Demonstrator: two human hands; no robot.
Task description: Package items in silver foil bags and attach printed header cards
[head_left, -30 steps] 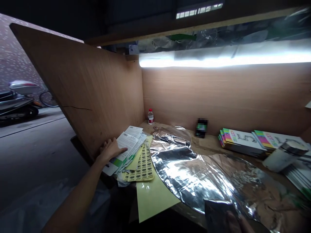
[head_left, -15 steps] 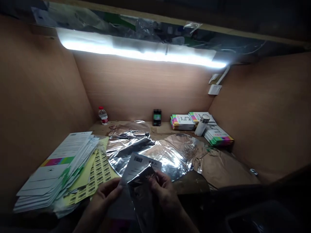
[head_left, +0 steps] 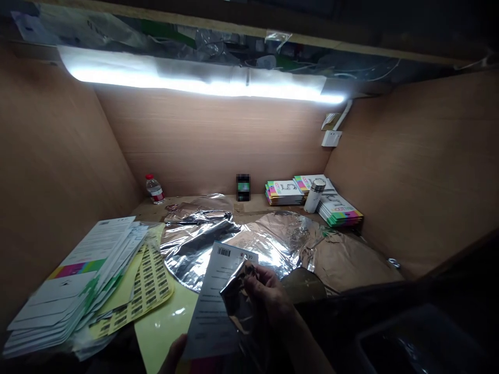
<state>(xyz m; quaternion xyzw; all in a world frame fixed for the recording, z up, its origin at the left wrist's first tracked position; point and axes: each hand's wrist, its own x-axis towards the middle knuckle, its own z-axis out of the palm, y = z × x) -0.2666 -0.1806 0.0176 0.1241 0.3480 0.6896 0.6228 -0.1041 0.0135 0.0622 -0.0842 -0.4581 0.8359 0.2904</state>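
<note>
My right hand (head_left: pixel 271 296) is closed on a crumpled silvery foil bag (head_left: pixel 241 306), pinching its upper end. Behind the bag is a white printed card (head_left: pixel 210 296) with a barcode at its top and a coloured band low down. At the card's lower left edge is my left hand (head_left: pixel 175 353), mostly cut off by the frame; its grip cannot be made out. Silver foil sheets (head_left: pixel 195 249) lie just beyond the card. A plain yellow sheet (head_left: pixel 167 327) lies left of it.
Folded white cards (head_left: pixel 70 291) and yellow barcode label sheets (head_left: pixel 146 285) lie left. At the back stand a red-capped bottle (head_left: pixel 156 191), a phone-like device (head_left: pixel 243 188), packet stacks (head_left: pixel 284 192) and a white flask (head_left: pixel 314 197). Wooden walls (head_left: pixel 409 171) enclose the worktop.
My left hand has moved down along the card toward the bottom edge. The foil bag's top has shifted slightly right and its mouth is more crumpled. The whole view has swung right.
</note>
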